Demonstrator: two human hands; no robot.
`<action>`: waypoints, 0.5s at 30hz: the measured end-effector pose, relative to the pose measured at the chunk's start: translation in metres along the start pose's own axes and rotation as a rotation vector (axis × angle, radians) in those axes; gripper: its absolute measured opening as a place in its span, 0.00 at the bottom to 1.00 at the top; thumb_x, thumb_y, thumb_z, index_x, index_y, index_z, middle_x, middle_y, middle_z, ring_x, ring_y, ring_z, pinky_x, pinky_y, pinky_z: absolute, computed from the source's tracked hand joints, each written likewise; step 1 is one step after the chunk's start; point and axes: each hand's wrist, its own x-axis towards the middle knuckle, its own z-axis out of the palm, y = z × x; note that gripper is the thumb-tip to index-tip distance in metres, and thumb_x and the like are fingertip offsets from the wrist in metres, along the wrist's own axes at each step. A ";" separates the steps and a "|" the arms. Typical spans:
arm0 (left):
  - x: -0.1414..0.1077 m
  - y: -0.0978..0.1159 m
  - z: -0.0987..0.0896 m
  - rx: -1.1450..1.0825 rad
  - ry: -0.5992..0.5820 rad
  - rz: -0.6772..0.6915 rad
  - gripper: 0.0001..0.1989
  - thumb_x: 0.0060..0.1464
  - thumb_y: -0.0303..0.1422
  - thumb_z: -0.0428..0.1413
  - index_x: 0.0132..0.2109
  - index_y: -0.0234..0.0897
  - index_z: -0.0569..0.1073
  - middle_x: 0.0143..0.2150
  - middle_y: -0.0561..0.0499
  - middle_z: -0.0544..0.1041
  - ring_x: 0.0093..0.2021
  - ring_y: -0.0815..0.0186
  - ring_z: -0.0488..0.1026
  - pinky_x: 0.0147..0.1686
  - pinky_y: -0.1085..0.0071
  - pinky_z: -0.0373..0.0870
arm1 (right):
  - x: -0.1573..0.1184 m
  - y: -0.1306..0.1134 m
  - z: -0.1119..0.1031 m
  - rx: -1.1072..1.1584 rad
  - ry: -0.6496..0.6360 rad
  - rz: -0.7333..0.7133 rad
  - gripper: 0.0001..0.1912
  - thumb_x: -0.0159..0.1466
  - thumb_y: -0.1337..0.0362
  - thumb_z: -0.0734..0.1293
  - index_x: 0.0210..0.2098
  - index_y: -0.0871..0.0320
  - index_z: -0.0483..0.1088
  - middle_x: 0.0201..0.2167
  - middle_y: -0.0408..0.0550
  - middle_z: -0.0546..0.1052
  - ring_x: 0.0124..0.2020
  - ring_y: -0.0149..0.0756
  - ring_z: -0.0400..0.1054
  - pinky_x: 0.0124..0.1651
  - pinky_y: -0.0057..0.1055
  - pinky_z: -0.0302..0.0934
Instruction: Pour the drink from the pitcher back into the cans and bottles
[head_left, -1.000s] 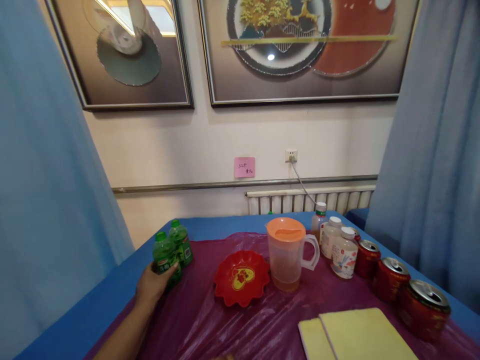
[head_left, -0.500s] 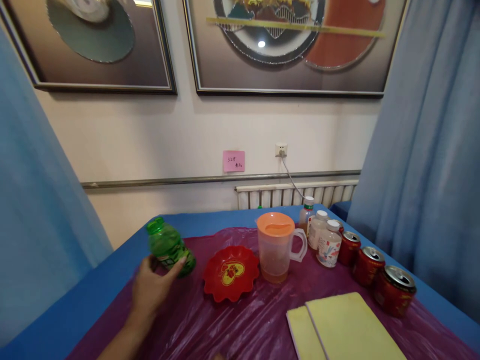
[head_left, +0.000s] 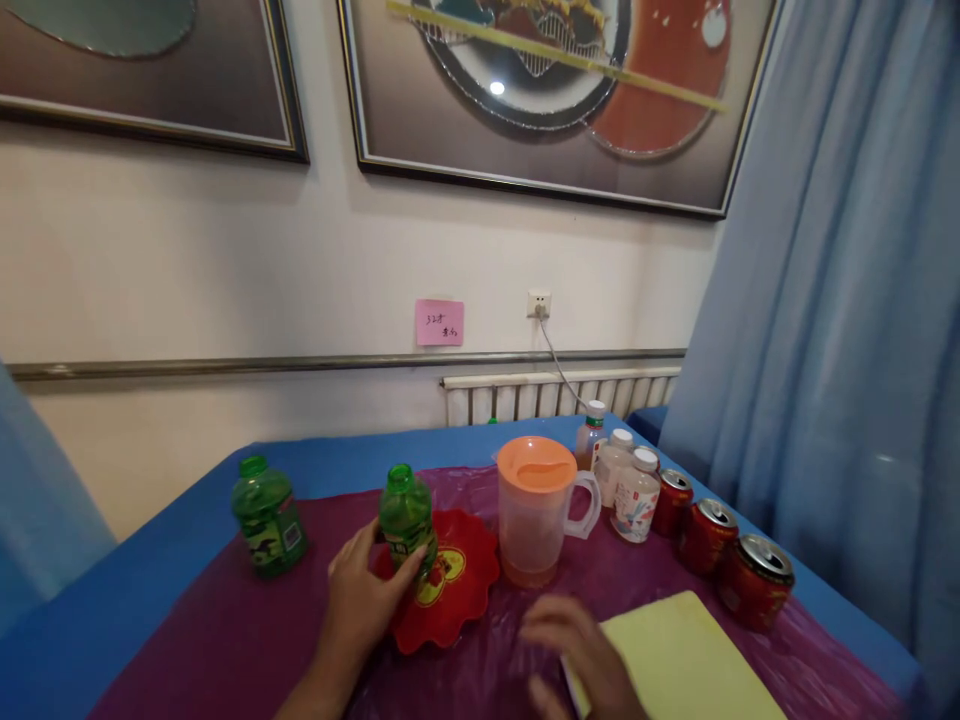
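My left hand [head_left: 367, 585] is closed around a green plastic bottle [head_left: 405, 515], which stands upright at the left part of a red scalloped plate [head_left: 469, 590]; whether its base touches the plate I cannot tell. A second green bottle [head_left: 270, 525] stands farther left on the purple plastic sheet. Right of the plate is a clear pitcher [head_left: 529, 530] with an orange lid and a little amber liquid at its bottom. My right hand [head_left: 581, 660], slightly blurred, hovers in front of the pitcher by a folded yellow cloth [head_left: 690, 650], fingers apart and holding nothing.
White-capped bottles [head_left: 636, 500] and several red drink cans [head_left: 757, 582] line the table's right side. Purple plastic [head_left: 225, 640] covers much of the blue tabletop [head_left: 150, 560]. Blue curtains [head_left: 847, 350] hang at both sides. A cord [head_left: 559, 360] runs down from a wall socket.
My left hand has moved right, with a bottle now upright at the plate. A separate green bottle now shows at left. My right hand has come into view, and the camera has turned.
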 end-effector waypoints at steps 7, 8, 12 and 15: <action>-0.010 -0.015 0.005 0.002 -0.049 0.089 0.30 0.45 0.55 0.59 0.50 0.41 0.75 0.48 0.43 0.81 0.50 0.47 0.76 0.54 0.54 0.68 | 0.041 0.063 -0.059 0.137 0.617 0.591 0.28 0.64 0.49 0.66 0.57 0.58 0.64 0.54 0.59 0.72 0.54 0.49 0.68 0.54 0.46 0.64; -0.011 -0.015 0.005 -0.005 -0.052 0.097 0.30 0.45 0.55 0.59 0.50 0.41 0.75 0.48 0.43 0.81 0.50 0.48 0.76 0.54 0.54 0.68 | 0.048 0.070 -0.057 0.205 0.605 0.629 0.28 0.63 0.47 0.66 0.55 0.58 0.65 0.52 0.58 0.73 0.52 0.48 0.69 0.53 0.44 0.65; -0.014 -0.017 0.007 -0.024 -0.070 0.113 0.29 0.46 0.53 0.60 0.51 0.42 0.75 0.48 0.44 0.81 0.50 0.49 0.76 0.54 0.55 0.69 | 0.065 0.087 -0.047 0.313 0.513 0.662 0.25 0.61 0.42 0.66 0.44 0.57 0.72 0.40 0.50 0.78 0.44 0.45 0.71 0.48 0.38 0.65; -0.016 -0.019 0.008 -0.043 -0.089 0.115 0.30 0.46 0.52 0.61 0.53 0.42 0.74 0.50 0.44 0.81 0.51 0.49 0.76 0.54 0.55 0.69 | 0.068 0.090 -0.045 0.357 0.527 0.660 0.26 0.60 0.39 0.66 0.37 0.57 0.73 0.32 0.46 0.77 0.37 0.41 0.70 0.42 0.35 0.65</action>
